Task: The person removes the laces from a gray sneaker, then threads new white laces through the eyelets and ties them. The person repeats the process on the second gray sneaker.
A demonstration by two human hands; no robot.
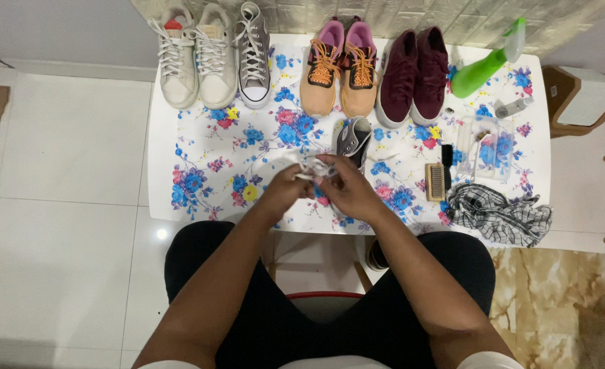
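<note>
Two bare hands meeting over a floral tablecloth [200,147], fingers bunched round a white shoelace [310,167]. Left hand [285,191] curled narrow, fingertips pinching the lace from its side; right hand [347,188] likewise closed, thumb and forefinger gripping the same lace, knuckles hiding most of it. Only a short tangle of lace visible between the two sets of fingertips, with a thin strand trailing away to the left across the cloth. Just beyond the right fingers, a single grey sneaker [353,140], toe end covered by the hands, whether touching them impossible to tell.

Farther from the fingers, along the table's back edge: a pair of white sneakers [193,58], one grey lace-up sneaker [254,58], a tan pair with orange laces [340,68], a maroon pair [415,75]. To the right of the right fingers, a small wooden brush [437,181], a checked cloth [500,215] hanging partly over the table edge, a clear plastic tray [483,147] whose contents stay hard to make out, and a green spray bottle [487,65] lying tilted. Small grey object near the bottle too blurred to identify.
</note>
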